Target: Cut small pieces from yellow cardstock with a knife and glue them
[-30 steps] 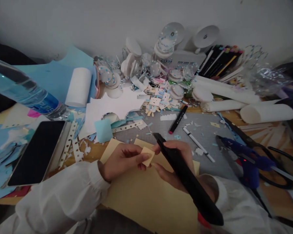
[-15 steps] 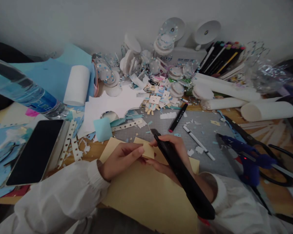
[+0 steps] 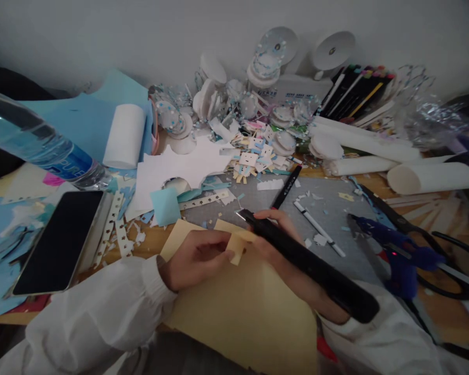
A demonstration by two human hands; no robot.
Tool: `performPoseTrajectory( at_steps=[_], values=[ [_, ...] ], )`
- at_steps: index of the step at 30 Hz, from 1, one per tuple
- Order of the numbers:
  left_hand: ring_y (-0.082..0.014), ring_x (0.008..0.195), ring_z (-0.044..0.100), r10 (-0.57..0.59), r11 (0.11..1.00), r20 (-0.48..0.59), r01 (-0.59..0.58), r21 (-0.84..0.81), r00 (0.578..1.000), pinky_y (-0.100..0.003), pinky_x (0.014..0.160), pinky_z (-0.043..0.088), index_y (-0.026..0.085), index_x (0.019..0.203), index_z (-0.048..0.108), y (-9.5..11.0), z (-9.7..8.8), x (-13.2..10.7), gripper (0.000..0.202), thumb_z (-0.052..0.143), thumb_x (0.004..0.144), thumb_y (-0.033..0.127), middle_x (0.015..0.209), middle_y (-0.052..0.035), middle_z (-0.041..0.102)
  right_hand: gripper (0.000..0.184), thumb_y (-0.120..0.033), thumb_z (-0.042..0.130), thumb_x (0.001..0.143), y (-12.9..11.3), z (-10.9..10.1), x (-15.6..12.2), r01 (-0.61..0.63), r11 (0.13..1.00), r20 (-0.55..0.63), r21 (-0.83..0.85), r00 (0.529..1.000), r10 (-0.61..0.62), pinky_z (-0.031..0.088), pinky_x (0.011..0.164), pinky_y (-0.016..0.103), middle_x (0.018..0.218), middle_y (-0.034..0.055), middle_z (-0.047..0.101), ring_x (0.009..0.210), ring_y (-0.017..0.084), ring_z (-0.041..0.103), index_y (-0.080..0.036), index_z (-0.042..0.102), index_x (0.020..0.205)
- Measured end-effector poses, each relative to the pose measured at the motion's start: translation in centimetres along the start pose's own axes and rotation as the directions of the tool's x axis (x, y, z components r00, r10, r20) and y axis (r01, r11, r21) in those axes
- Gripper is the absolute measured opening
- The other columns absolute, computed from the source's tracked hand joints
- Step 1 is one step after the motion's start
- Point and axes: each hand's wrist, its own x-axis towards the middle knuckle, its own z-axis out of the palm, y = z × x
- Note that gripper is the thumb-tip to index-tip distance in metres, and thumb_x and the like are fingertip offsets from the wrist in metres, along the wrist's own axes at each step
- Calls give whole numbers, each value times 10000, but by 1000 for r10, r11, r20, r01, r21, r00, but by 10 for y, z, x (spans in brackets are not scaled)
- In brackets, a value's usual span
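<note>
My left hand [image 3: 195,259] pinches a small pale yellow paper piece [image 3: 236,248] between thumb and fingers, just above a large yellow sheet [image 3: 238,307] lying on the desk. My right hand [image 3: 281,245] is closed around a long black craft knife [image 3: 308,263], whose tip points up and left toward the grey cutting mat [image 3: 328,208]. The right hand's fingertips also touch the small paper piece. White sleeves cover both arms.
A dark phone [image 3: 58,242] lies at left beside a water bottle [image 3: 35,143]. A blue glue gun [image 3: 394,250] and scissors [image 3: 449,260] sit at right. White paper rolls [image 3: 430,177], a black marker [image 3: 286,186], a white pen [image 3: 318,229] and paper scraps crowd the back.
The right hand has tilted the knife flatter, its back end swinging to the right. The left hand has turned the small paper piece slightly and lowered it.
</note>
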Motion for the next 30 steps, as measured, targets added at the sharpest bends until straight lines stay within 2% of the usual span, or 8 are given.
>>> performPoseTrajectory(
  at_steps=[3,9,13,18,21,24,26,30],
  values=[
    [-156,754,637,8,997,-18,-7,71,1000,-234,671,488,143,916,705,4,-2,0,257,584,899,369,834,-67,713,185,-359,547,931,0,-5,2,-46,999,-10,-18,999,46,493,666,226,930,-17,606,761,106,595,-282,542,1099],
    [-117,581,556,39,997,-78,-33,75,996,-208,546,431,142,685,642,12,-3,1,298,626,850,390,618,-24,633,230,-355,580,912,8,-7,0,-81,989,131,120,989,65,505,633,236,883,-25,613,747,124,604,-303,541,1133],
    [-103,546,529,39,995,-17,-37,95,999,-195,511,401,140,652,630,13,-4,0,307,622,846,377,595,-15,605,326,-365,661,855,11,-8,-1,-134,974,120,180,986,113,496,627,243,984,-8,613,778,134,595,-319,536,1153],
    [-107,567,548,5,993,50,-11,116,999,-191,527,403,136,680,658,13,-6,-1,314,587,880,368,609,-20,627,399,-281,699,835,7,-6,-2,-193,940,226,281,965,131,504,678,220,1004,-20,620,849,121,619,-343,501,1176],
    [-109,568,557,-26,998,82,21,61,996,-194,534,424,133,689,678,13,-5,-1,345,578,890,395,610,-30,637,377,-265,687,844,6,-5,-3,-167,948,246,271,964,100,506,697,215,969,-33,621,866,114,612,-347,502,1162],
    [-114,583,576,-36,999,121,37,-12,992,-199,559,458,133,702,703,15,-4,-2,359,577,895,408,628,-43,656,383,-251,686,844,7,-3,-3,-194,929,257,316,960,113,505,693,211,951,-42,623,842,106,611,-357,493,1158],
    [-112,571,577,-66,996,144,75,-56,987,-200,556,470,133,712,714,16,-3,-2,357,592,887,419,635,-49,670,377,-239,695,834,7,-2,-3,-218,901,268,376,956,119,502,694,203,942,-43,622,839,100,608,-349,503,1140],
    [-103,532,571,-106,979,203,138,-152,973,-195,531,484,138,748,729,19,-1,-3,333,621,869,429,638,-55,690,354,-278,702,822,1,2,-2,-314,787,371,531,921,118,507,651,209,871,-50,614,750,93,607,-325,491,1102]
  ],
)
